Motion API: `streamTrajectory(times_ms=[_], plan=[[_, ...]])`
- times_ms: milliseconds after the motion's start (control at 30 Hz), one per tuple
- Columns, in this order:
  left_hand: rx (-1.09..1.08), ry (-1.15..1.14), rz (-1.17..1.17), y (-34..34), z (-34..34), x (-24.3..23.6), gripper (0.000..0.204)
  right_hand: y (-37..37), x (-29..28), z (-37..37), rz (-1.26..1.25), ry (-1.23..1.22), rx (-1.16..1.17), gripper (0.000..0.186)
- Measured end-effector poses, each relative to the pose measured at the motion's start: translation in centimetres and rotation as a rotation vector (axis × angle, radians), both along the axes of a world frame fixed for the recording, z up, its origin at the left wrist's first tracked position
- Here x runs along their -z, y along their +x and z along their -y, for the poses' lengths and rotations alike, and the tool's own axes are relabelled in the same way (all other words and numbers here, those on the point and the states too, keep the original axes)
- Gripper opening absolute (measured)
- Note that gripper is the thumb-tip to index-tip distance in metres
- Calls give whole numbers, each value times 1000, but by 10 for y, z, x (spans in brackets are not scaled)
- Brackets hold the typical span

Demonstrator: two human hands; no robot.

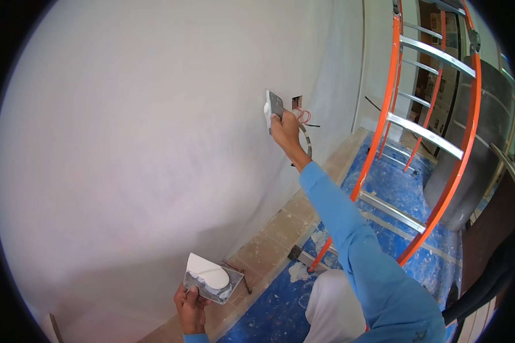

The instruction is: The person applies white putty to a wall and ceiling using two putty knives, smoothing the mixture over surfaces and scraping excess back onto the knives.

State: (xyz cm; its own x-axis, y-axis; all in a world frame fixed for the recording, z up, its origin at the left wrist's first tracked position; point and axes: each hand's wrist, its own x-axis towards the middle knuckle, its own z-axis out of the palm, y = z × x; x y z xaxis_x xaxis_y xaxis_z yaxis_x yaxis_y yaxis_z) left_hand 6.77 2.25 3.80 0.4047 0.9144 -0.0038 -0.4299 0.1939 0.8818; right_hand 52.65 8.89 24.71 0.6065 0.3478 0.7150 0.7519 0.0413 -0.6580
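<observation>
from where i stand, 2 hands are busy by the pale wall (126,126). the right hand (286,127) is stretched far forward, its fingers closed around a grey flat blade (276,104) just left of a small wall opening (296,102) with red wires (304,116). the blade's long edge runs nearly up and down, tilted slightly, with white paste (266,110) on its left side; i can't tell whether it touches the wall. lower down, the left hand (192,307) grips a grey plate (226,294) by its near edge. the white mound (210,272) on it lies lengthwise from upper left to lower right, its rounded end pointing right. 1 orange ladder (392,74) stands to the right.
</observation>
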Motion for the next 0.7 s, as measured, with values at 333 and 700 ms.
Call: streamTrajectory(times_ms=[333,700], plan=[[7,53,2,16,4,-5,26,11,29,-8,-82,213,-225,18],[17,121,-76,21,3,1,28,34,-10,-21,-402,392,-286,20]])
